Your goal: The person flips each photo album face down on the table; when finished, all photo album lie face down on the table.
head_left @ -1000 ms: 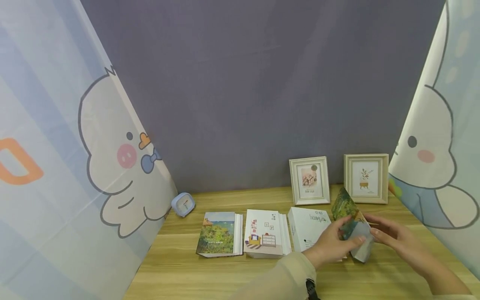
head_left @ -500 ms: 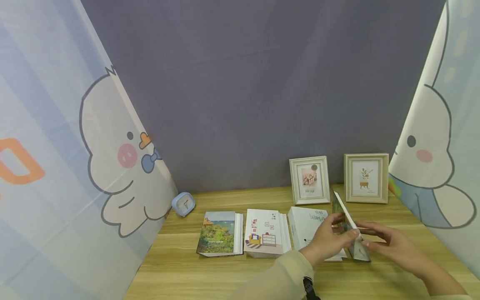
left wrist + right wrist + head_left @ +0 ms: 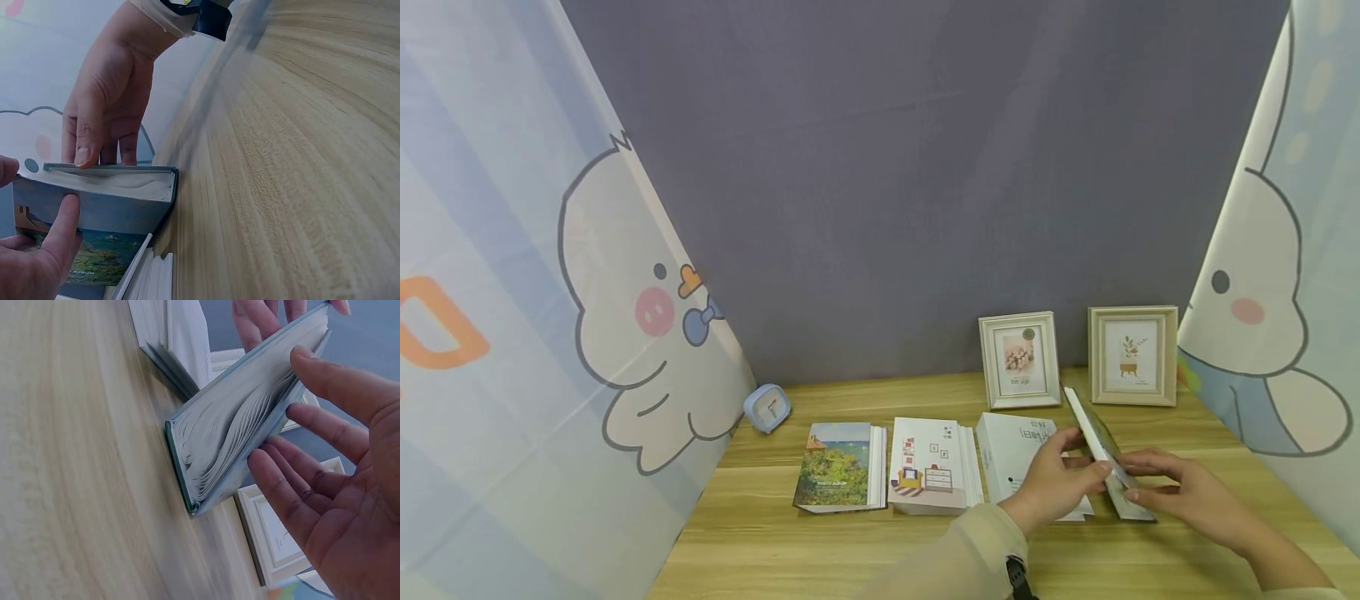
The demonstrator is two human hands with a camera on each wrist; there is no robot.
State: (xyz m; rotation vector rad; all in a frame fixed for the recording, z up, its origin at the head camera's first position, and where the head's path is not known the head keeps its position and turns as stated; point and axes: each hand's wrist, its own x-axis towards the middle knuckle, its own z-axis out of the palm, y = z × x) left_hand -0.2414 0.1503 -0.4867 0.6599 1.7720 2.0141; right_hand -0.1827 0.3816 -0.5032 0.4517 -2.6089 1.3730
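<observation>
A photo album (image 3: 1092,432) with a landscape cover is held on edge between both hands, its white page edges facing up. My left hand (image 3: 1058,482) grips it from the left; in the left wrist view a finger presses the blue part of the cover (image 3: 119,212). My right hand (image 3: 1187,496) holds it from the right. In the right wrist view the right thumb lies over the page edges and the fingers touch the outer cover. The spine (image 3: 178,469) is down near the tabletop. Beside the left hand lies a white album (image 3: 1011,450), partly hidden by that hand.
Another landscape photo album (image 3: 833,467) and an album with a furniture drawing (image 3: 925,467) lie in a row to the left. Two picture frames, one with flowers (image 3: 1019,362) and one with a plant (image 3: 1131,354), stand behind. A blue clock (image 3: 767,408) stands at the far left.
The held album has turned between the hands: its landscape cover faced up a second ago, and now its page edges show, with its top tipped left. Both hands have barely moved.
</observation>
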